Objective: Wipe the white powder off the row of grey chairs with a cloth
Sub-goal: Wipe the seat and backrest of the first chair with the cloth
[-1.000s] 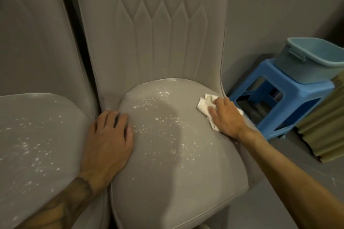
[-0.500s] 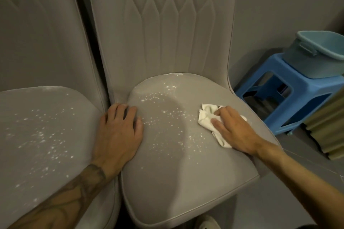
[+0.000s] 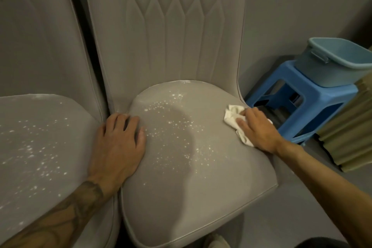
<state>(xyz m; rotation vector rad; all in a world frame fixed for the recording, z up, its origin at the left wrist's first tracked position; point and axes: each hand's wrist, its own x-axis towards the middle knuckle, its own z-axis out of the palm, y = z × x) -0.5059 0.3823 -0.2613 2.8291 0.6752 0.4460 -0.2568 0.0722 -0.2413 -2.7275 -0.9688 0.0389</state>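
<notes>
At bottom edge: pale shoe tip, cut off by the frame. Right chair: left hand lies flat on the seat's left edge, fingers straight and slightly spread, holding nothing. Powder speckles mid-seat; more lies on the left chair, which is partly cropped. Right hand presses the crumpled cloth at the seat's right rim, fingers nearly straight; the cloth is partly hidden under the palm. Beyond: stool, with tub on top, its right side cut off.

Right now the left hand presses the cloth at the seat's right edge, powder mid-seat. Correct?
Not the left: in the head view the right hand presses the cloth there. The left hand lies bare at the left edge of the seat. Powder does lie mid-seat.
</notes>
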